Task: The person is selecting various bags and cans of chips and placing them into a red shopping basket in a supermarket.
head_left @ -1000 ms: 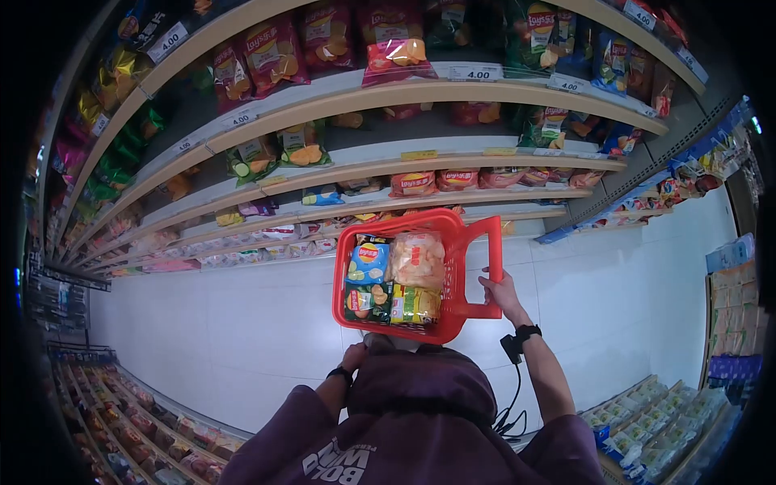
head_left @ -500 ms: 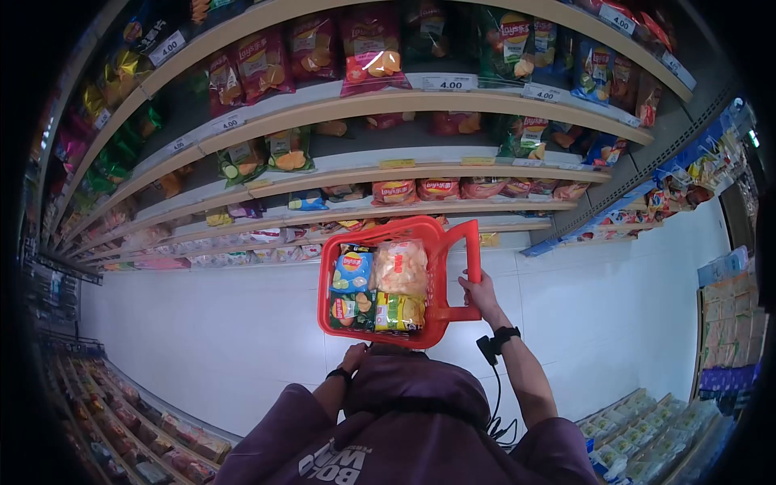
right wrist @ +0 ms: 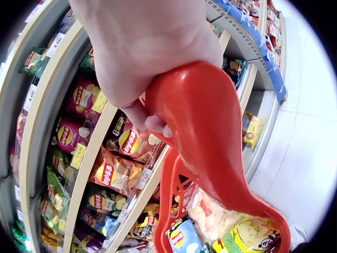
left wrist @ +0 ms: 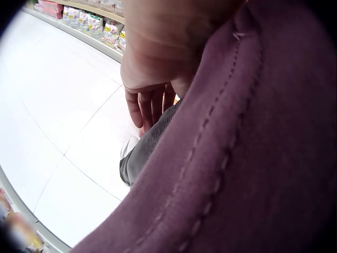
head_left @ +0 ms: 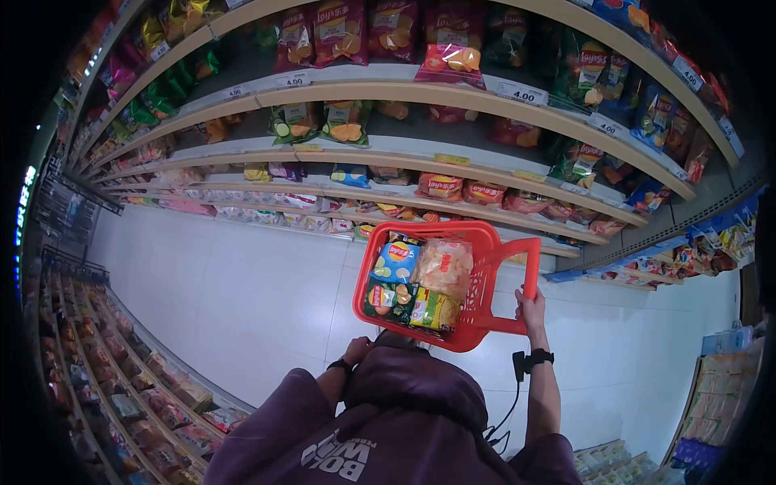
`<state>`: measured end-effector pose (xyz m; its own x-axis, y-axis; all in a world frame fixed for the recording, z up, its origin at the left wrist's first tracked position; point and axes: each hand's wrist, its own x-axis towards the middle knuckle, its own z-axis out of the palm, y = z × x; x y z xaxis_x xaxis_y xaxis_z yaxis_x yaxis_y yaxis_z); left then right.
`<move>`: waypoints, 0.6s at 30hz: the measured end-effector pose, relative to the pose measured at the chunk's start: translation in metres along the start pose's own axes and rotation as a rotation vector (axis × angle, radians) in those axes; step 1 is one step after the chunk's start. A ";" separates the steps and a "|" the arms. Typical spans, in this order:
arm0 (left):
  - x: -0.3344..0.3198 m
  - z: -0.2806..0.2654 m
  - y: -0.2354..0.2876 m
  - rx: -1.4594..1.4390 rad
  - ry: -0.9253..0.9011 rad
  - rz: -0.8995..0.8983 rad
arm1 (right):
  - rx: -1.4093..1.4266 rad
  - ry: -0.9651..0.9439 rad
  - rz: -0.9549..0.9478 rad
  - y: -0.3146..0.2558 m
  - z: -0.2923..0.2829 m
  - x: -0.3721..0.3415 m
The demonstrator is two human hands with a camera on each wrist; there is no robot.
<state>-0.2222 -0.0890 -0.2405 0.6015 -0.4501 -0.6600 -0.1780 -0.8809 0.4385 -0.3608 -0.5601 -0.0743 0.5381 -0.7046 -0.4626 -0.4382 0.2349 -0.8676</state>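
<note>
A red basket [head_left: 365, 279] hangs at the person's front in the head view, its handle [head_left: 532, 271] out to the right. The right hand [head_left: 530, 309] grips that handle; in the right wrist view the fingers of the hand [right wrist: 152, 58] curl round the red bar. Inside lie a blue chip bag [head_left: 397, 260], a dark green one [head_left: 386, 299], a clear bag of pale snacks [head_left: 445, 267] and a yellow-green bag [head_left: 434, 309]. The left hand [head_left: 356, 351] hangs beside the body, below the basket; its fingers [left wrist: 150, 108] droop loosely, holding nothing, near a grey trouser leg [left wrist: 147, 150].
Shelves of chip bags [head_left: 339, 32] with price labels [head_left: 522, 92] curve across the front. Another stocked rack [head_left: 121, 364] stands at lower left. Stacked packs [head_left: 715, 396] are at the right. Pale tiled floor [head_left: 242, 299] lies between the shelves.
The head view first shifts slightly one way, then back the other, so the shelves, basket and right hand now appear farther right. The handle stays gripped, and the same bags lie in the basket.
</note>
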 end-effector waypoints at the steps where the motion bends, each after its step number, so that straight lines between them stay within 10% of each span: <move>1: -0.001 -0.001 0.001 0.001 0.001 -0.009 | -0.003 0.016 -0.023 0.003 -0.006 0.002; 18: 0.012 -0.013 -0.014 0.015 -0.010 0.022 | -0.789 0.412 -0.276 0.027 -0.102 0.012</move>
<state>-0.2026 -0.0799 -0.2468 0.5896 -0.4710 -0.6562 -0.2027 -0.8727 0.4442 -0.4394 -0.6305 -0.0844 0.4642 -0.8853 -0.0263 -0.7769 -0.3928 -0.4921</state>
